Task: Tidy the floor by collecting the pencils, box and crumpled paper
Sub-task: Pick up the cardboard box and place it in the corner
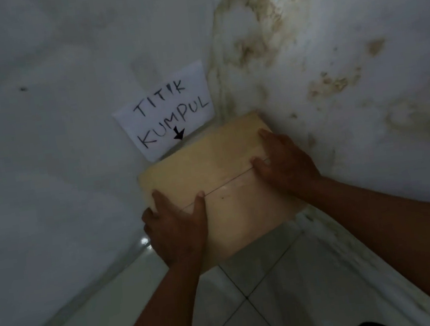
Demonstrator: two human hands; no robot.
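A closed tan cardboard box (221, 178) sits in the corner where two walls meet, its top flaps joined along a thin seam. My left hand (178, 227) grips the box's near left edge, fingers curled over the side and thumb on top. My right hand (285, 164) lies on the right side of the top, against the right wall. I cannot tell whether the box rests on the floor. No pencils or crumpled paper are in view.
A white paper sign (166, 111) reading "TITIK KUMPUL" with a down arrow hangs on the left wall just behind the box. The right wall (332, 65) is stained and peeling. White floor tiles (266, 292) spread out in front of the box.
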